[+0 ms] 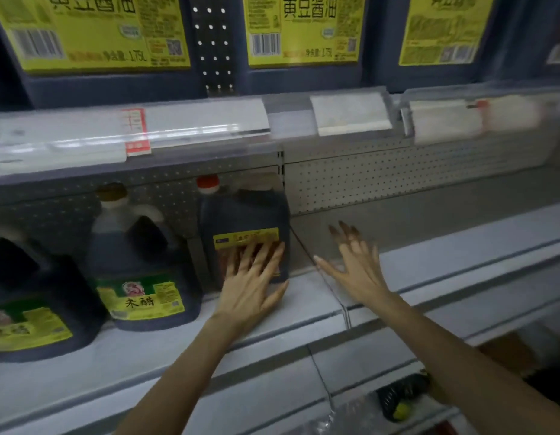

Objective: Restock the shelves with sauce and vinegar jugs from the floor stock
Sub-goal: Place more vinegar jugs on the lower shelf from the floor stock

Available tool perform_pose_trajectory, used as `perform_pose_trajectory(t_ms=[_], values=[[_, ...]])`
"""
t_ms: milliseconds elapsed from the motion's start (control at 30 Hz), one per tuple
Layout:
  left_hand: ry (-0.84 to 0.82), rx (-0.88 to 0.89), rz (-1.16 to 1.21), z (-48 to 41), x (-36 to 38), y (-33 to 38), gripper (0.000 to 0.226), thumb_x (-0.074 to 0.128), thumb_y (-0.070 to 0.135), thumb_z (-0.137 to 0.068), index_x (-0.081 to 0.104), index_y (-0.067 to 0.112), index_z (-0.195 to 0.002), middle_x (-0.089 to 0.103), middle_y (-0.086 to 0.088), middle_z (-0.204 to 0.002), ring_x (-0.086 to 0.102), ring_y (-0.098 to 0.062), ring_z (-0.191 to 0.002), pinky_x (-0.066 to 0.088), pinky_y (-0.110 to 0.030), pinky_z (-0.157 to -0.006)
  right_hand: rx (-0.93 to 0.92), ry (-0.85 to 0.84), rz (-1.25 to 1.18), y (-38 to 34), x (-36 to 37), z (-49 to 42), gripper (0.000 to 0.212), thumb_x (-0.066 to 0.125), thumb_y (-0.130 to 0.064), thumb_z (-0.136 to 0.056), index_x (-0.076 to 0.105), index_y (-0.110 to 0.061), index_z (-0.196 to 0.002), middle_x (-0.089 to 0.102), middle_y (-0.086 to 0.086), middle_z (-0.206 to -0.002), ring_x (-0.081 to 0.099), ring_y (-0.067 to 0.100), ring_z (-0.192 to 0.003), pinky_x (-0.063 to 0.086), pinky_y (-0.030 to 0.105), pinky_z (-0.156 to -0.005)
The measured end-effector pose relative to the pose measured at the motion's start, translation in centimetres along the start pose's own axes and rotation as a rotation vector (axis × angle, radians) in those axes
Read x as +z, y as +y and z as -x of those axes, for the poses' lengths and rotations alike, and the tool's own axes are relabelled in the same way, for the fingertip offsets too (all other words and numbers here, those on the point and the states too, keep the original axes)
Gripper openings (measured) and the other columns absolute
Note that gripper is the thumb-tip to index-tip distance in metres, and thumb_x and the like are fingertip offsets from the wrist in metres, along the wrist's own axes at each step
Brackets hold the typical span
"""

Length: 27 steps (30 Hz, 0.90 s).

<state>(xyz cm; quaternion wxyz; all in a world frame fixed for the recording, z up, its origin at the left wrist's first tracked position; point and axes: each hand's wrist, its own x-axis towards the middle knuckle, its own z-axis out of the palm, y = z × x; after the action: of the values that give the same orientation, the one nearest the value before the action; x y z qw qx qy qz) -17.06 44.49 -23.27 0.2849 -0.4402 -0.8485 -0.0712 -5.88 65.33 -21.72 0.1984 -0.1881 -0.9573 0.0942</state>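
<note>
Reaching forward, both hands splayed: left hand (252, 277) flat on red-capped jug (244, 211), right hand (355, 265) empty.

I am in a shop, at a grocery aisle for sauces and vinegar. In front of me run white metal shelves (460, 246) backed by a perforated panel (382, 180). The edge of the shelf above carries a clear plastic price strip (194, 127) holding white paper tags (351, 113) and one red-and-white tag (136, 131). On that upper shelf stand big yellow-labelled jugs (304, 29), each printed with a barcode (266, 43) and a net volume. Below, dark vinegar jugs (143, 265) with retail labels face outward in a row beside a red-capped jug (244, 221). A thin wire divider (307, 255) separates the shelf bays.
</note>
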Motion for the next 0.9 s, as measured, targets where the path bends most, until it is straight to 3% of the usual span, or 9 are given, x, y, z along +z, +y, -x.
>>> perform_pose_trajectory(t_ms=[100, 167, 233, 333, 467, 667, 800, 900], values=[[-0.038, 0.029, -0.012, -1.5, 0.0, 1.3, 0.063, 0.025, 0.057, -0.092, 0.042, 0.019, -0.139, 0.048, -0.008, -0.143, 0.034, -0.029, -0.13, 0.004, -0.044, -0.112, 0.099, 0.032, 0.118, 2.9, -1.8, 3.0, 0.113, -0.021, -0.086, -0.063, 0.013, -0.025, -0.152, 0.008, 0.004, -0.16, 0.005, 0.021, -0.147, -0.007, 0.053, -0.114], [-0.048, 0.058, -0.013, -2.4, 0.0, 2.1, 0.064, 0.033, 0.058, -0.087, 0.055, 0.017, -0.131, 0.05, -0.009, -0.141, 0.04, -0.033, -0.129, -0.004, -0.043, -0.113, 0.161, 0.04, 0.198, 4.6, -3.0, 5.0, 0.106, -0.022, -0.084, -0.065, 0.0, -0.028, -0.151, 0.004, 0.003, -0.161, 0.002, 0.022, -0.148, -0.008, 0.054, -0.113], [-0.069, 0.085, -0.012, -3.1, -0.2, 3.0, 0.065, 0.031, 0.058, -0.088, 0.06, 0.016, -0.127, 0.054, -0.011, -0.137, 0.039, -0.032, -0.129, 0.002, -0.046, -0.112, 0.217, 0.045, 0.284, 5.8, -4.1, 6.7, 0.096, -0.025, -0.082, -0.065, -0.013, -0.031, -0.146, 0.0, 0.003, -0.161, 0.002, 0.025, -0.148, -0.008, 0.057, -0.113], [-0.132, 0.089, 0.031, -3.9, -1.0, 4.6, 0.073, 0.011, 0.059, -0.095, 0.054, 0.013, -0.134, 0.058, -0.015, -0.131, 0.05, -0.036, -0.123, 0.018, -0.05, -0.102, 0.291, 0.002, 0.379, 7.7, -5.6, 9.3, 0.092, -0.033, -0.08, -0.06, -0.024, -0.033, -0.139, -0.008, 0.003, -0.161, -0.005, 0.025, -0.148, -0.009, 0.058, -0.112], [-0.16, 0.076, 0.068, -4.1, -1.7, 7.3, 0.074, 0.006, 0.06, -0.095, 0.039, 0.014, -0.143, 0.057, -0.017, -0.132, 0.058, -0.039, -0.115, 0.017, -0.052, -0.101, 0.36, -0.006, 0.415, 10.2, -7.5, 13.0, 0.095, -0.031, -0.08, -0.062, -0.023, -0.029, -0.142, -0.009, 0.004, -0.16, -0.004, 0.028, -0.148, -0.008, 0.061, -0.111], [-0.077, 0.098, 0.124, -3.7, -2.9, 12.4, 0.072, 0.008, 0.061, -0.095, 0.017, 0.016, -0.15, 0.031, -0.014, -0.153, 0.026, -0.033, -0.137, 0.002, -0.05, -0.112, 0.452, -0.018, 0.469, 13.7, -11.6, 19.8, 0.102, -0.033, -0.08, -0.06, -0.019, -0.028, -0.147, -0.008, 0.006, -0.161, -0.003, 0.028, -0.148, -0.007, 0.06, -0.112], [-0.107, 0.113, 0.139, -2.9, -4.1, 16.3, 0.075, 0.006, 0.062, -0.094, 0.024, 0.014, -0.149, 0.031, -0.013, -0.153, 0.032, -0.036, -0.138, -0.007, -0.047, -0.113, 0.538, -0.025, 0.495, 15.4, -14.8, 24.4, 0.108, -0.034, -0.08, -0.058, -0.011, -0.029, -0.15, -0.006, 0.005, -0.161, -0.002, 0.028, -0.148, -0.008, 0.059, -0.112], [-0.139, 0.139, 0.179, -1.8, -4.6, 19.5, 0.076, 0.008, 0.061, -0.095, 0.033, 0.013, -0.147, 0.036, -0.015, -0.15, 0.036, -0.038, -0.135, -0.001, -0.05, -0.112, 0.583, -0.008, 0.468, 16.2, -16.7, 28.4, 0.106, -0.026, -0.081, -0.065, -0.002, -0.027, -0.152, 0.004, 0.007, -0.161, 0.005, 0.03, -0.147, -0.003, 0.062, -0.112]])
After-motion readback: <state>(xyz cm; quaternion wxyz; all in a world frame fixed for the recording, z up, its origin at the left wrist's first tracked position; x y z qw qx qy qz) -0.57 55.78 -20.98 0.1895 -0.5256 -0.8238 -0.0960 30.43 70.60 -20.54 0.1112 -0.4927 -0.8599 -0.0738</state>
